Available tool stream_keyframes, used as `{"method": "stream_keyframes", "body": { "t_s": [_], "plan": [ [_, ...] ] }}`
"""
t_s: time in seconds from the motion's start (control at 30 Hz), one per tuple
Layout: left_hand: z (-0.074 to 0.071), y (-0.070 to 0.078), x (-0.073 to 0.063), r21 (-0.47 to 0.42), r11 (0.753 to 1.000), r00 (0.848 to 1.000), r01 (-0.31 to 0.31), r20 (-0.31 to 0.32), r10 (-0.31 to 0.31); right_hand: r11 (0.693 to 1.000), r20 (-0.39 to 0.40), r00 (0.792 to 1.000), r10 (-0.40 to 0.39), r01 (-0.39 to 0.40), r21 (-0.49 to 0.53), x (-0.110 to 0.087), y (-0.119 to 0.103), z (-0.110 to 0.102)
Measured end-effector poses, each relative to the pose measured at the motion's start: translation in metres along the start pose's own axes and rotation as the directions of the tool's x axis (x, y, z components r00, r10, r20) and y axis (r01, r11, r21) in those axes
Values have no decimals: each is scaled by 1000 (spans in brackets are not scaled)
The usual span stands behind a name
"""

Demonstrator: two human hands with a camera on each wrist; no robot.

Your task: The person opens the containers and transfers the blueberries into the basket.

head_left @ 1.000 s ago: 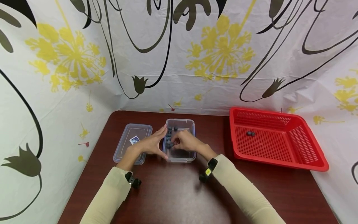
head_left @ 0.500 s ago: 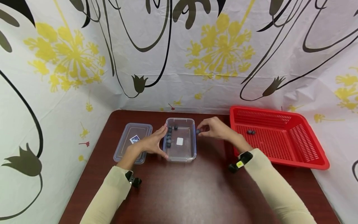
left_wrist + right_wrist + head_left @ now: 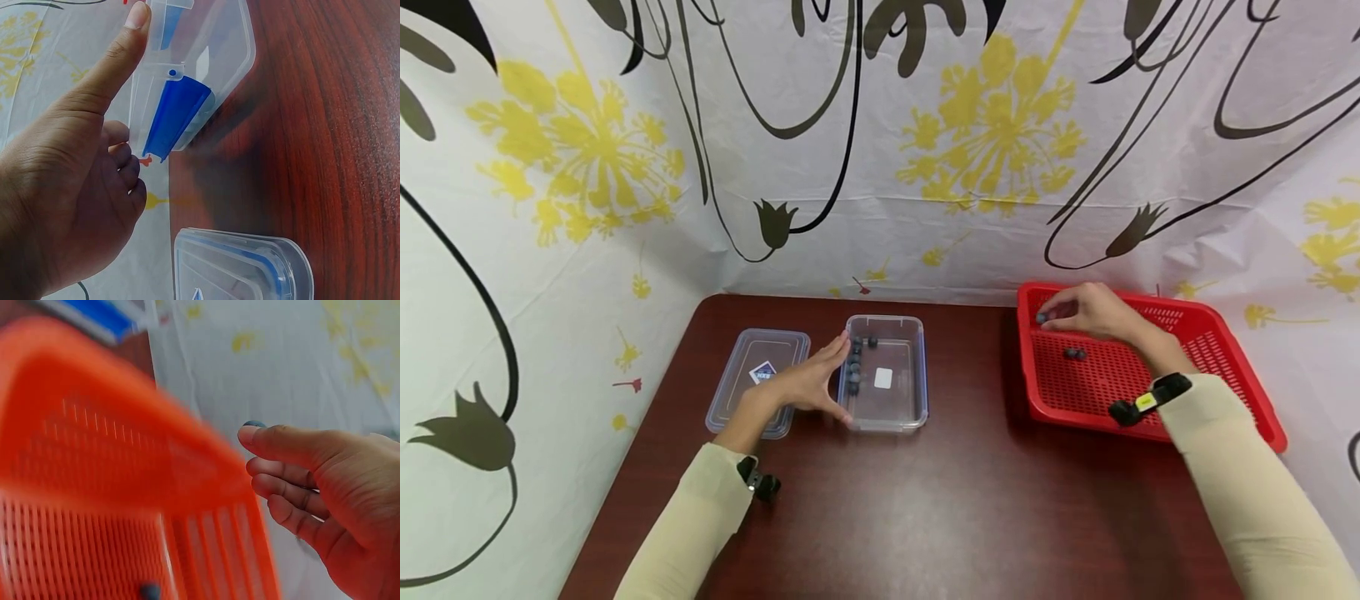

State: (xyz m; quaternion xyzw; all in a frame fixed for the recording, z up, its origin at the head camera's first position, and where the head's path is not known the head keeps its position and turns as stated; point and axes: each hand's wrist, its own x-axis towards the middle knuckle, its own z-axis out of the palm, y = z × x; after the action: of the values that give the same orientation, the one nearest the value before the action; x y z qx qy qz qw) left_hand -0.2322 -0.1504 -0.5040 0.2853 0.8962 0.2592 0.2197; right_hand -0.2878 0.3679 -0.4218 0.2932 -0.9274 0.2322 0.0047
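Note:
A clear plastic box (image 3: 901, 408) with blue side clips stands on the table, several blueberries (image 3: 854, 367) lined along its left side and one near the back. My left hand (image 3: 808, 385) rests against the box's left side, thumb and fingers spread apart; the left wrist view shows the thumb (image 3: 115, 59) along its edge. Over the back left part of a red basket (image 3: 1105, 421), my right hand (image 3: 1093, 312) pinches a blueberry (image 3: 1041, 317) between thumb and fingertips. That berry is mostly hidden behind the thumb in the right wrist view. Blueberries (image 3: 1075, 353) also lie on the basket's floor.
A clear lid (image 3: 733, 404) with a blue-and-white label lies left of the box, partly under the left forearm. Dark red-brown tabletop (image 3: 970, 383) spans the gap between box and basket. A patterned cloth (image 3: 880, 167) hangs behind the table.
My right hand has lifted a blueberry out of the clear box and carried it rightward over the red basket. The left hand has stayed at the box.

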Motion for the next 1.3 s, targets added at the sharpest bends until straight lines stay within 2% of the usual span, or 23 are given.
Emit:
{"method": "stream_keyframes", "body": {
  "t_s": [0.17, 0.3, 0.5, 0.7, 1.03, 1.23, 1.3],
  "plan": [
    [-1, 0, -1, -6, 1000, 1000, -2, -2, 2, 992, 42, 991, 124, -124, 3, -23, 47, -10],
    [-2, 1, -2, 2, 1000, 1000, 0, 5, 0, 965, 106, 963, 250, -256, 53, -40, 76, -11],
    [-2, 1, -2, -14, 1000, 1000, 0, 0, 0, 948, 161, 938, 308, -316, 28, -56, 103, -1],
    [-1, 1, -2, -11, 1000, 1000, -6, 2, 6, 930, 225, 906, 358, -368, 1, -65, 113, 9],
    [1, -2, -3, -19, 1000, 1000, 2, 4, -2, 925, 253, 891, 377, -377, -50, -66, 116, 17],
    [0, -1, -2, -19, 1000, 1000, 2, 6, -2, 921, 240, 892, 382, -389, -21, -69, 117, 17],
    [0, 0, -3, -20, 1000, 1000, 2, 2, -2, 927, 207, 905, 370, -375, -21, -67, 114, 13]
  ]
}}
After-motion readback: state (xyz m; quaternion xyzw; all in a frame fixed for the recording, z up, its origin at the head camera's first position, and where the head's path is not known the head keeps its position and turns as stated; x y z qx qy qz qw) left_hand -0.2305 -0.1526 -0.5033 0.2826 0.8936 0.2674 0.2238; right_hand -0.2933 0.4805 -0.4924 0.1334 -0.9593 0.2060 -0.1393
